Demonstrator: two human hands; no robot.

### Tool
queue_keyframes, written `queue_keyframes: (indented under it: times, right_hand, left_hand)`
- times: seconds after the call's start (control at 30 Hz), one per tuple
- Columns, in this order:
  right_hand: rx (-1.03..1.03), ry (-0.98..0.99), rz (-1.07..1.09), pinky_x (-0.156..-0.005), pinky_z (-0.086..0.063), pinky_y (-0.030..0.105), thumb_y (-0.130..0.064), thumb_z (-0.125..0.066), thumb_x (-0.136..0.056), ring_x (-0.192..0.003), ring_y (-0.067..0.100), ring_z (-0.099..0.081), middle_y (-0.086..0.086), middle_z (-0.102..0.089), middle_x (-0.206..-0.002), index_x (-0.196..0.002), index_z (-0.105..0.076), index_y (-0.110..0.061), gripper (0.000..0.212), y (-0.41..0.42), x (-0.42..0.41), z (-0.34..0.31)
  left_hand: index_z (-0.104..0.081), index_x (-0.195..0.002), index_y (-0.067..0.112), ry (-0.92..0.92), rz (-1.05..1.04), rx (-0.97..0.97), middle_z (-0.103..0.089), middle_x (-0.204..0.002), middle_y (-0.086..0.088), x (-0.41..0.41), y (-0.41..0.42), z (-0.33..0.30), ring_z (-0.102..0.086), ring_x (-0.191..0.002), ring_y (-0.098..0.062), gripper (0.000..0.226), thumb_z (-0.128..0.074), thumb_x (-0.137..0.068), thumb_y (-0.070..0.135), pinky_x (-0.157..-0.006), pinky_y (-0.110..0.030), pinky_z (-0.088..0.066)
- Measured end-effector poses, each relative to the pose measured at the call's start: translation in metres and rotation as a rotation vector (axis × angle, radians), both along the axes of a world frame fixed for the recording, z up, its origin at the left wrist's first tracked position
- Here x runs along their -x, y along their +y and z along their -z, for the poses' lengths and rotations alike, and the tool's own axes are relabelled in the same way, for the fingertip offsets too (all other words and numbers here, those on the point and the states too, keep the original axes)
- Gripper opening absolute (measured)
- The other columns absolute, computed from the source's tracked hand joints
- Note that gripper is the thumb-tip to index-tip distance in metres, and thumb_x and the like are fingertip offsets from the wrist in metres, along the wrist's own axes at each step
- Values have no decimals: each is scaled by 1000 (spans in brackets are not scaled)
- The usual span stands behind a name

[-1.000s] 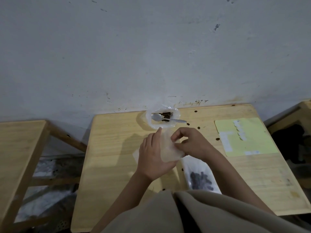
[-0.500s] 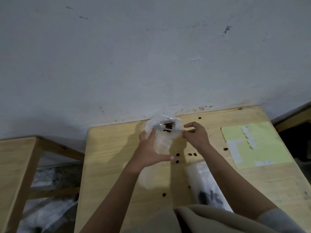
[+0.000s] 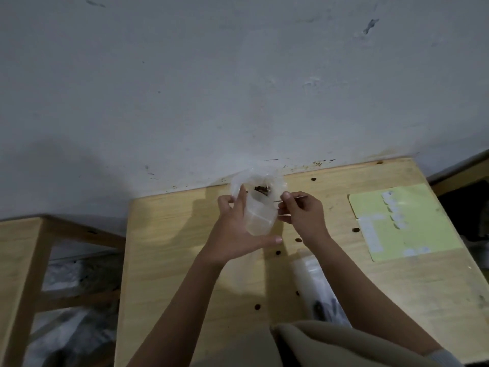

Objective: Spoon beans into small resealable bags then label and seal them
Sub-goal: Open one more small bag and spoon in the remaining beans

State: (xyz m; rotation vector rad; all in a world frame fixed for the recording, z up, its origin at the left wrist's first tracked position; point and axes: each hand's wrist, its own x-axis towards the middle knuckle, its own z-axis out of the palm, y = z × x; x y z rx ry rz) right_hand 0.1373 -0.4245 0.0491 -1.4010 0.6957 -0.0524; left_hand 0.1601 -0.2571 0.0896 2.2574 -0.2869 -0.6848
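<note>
Source bag (image 3: 258,181): clear plastic, crumpled, mouth open, at back edge of counter (image 3: 169,247) against wall (image 3: 238,88); dark beans (image 3: 262,188) visible inside, qty can't tell

Small resealable bag (image 3: 260,218): translucent, held upright in front of source bag, mouth at top; looks empty, contents hard to tell

Filled bag (image 3: 315,282): lying flat on counter near front, partly behind right forearm; dark beans at its lower end, blurred

Label sheet (image 3: 404,221): yellow-green, on counter to the right, well apart from the bags; several white labels on it, approx 8, too blurred for exact count

Loose beans on counter: approx 8 single dark ones scattered btw the bags and the sheet, e.g. (image 3: 356,230)

Counts: 3 bags, 1 label sheet, 1 spoon (image 3: 291,199)

Left hand (image 3: 238,229): arm extended fwd, fingers curled round the small bag from the left, thumb beneath it, holding it upright

Right hand (image 3: 304,213): arm extended fwd, fingertips pinch the thin metal spoon handle just right of the small bag's mouth; handle approx level, pointing left toward the source bag; bowl hidden

Second wooden counter (image 3: 23,255) at left, apart from the first
</note>
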Motion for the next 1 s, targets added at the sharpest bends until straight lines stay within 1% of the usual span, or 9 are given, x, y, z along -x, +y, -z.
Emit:
queue_keyframes:
  times: [0.17,0.23,0.33,0.43,0.53,0.63,0.77,0.9,1.0]
  right_hand:
    - [34,58,65,-60,-59,32,-21,-60,-91,-58,13,-68,10,-66,-71,-88,-63,1,22,-3,12,4]
    - [93,54,97,-61,-59,34,-20,-60,-92,-61,14,-69,10,-67,-72,-87,-63,-3,18,-4,10,5]
    - [205,38,114,-68,-59,41,-20,-59,-91,-70,19,-71,7,-68,-74,-87,-60,-11,10,-5,5,9]
    - [226,42,149,-72,-58,42,-19,-59,-91,-70,18,-71,4,-69,-73,-83,-59,-20,8,-4,3,16]
    - [146,84,240,-72,-59,43,-17,-58,-92,-69,20,-71,6,-68,-74,-90,-62,-13,5,-3,3,23]
    - [47,103,297,-70,-59,40,-17,-58,-92,-74,26,-71,10,-69,-76,-95,-63,-8,11,-3,0,26]
    - [-99,152,411,-69,-58,36,-14,-58,-92,-71,23,-69,12,-68,-77,-99,-65,-1,16,-4,-5,26]
    - [-176,167,436,-59,-54,27,-13,-59,-91,-67,16,-67,8,-68,-76,-97,-67,-5,13,-1,-11,20]
    - [-182,158,384,-63,-56,30,-15,-59,-91,-71,15,-66,6,-69,-78,-97,-69,-8,13,-4,-9,17]
  left_hand:
    - [8,-149,31,-83,59,-8,-7,-134,14,12,-3,0,-28,-116,-6,135,-80,-52,65,-94,-20,-34]
    - [7,-150,30,-103,84,-23,-6,-134,14,17,-6,-1,-28,-115,-6,134,-79,-52,66,-93,-20,-35]
    - [3,-150,30,-113,94,-41,-6,-133,13,20,-9,-2,-26,-113,-5,131,-79,-54,65,-90,-19,-34]
    - [0,-150,30,-95,81,-36,-7,-133,11,19,-9,-4,-27,-112,-5,129,-80,-54,64,-90,-19,-33]
    - [1,-150,29,-82,72,-36,-9,-132,11,16,-10,-5,-28,-112,-4,131,-80,-53,64,-91,-19,-33]
    - [0,-150,30,-72,71,-29,-11,-131,11,13,-11,-4,-30,-113,-5,132,-80,-51,66,-94,-20,-34]
    - [3,-150,30,-44,64,-28,-10,-134,12,10,-14,-3,-27,-114,-3,133,-79,-52,66,-94,-20,-33]
    - [5,-150,30,-38,72,-25,-10,-133,11,9,-18,-2,-26,-113,-2,133,-80,-53,64,-93,-18,-31]
    - [7,-149,33,-28,63,-24,-10,-135,10,7,-19,-1,-28,-114,-4,134,-79,-52,65,-93,-18,-31]
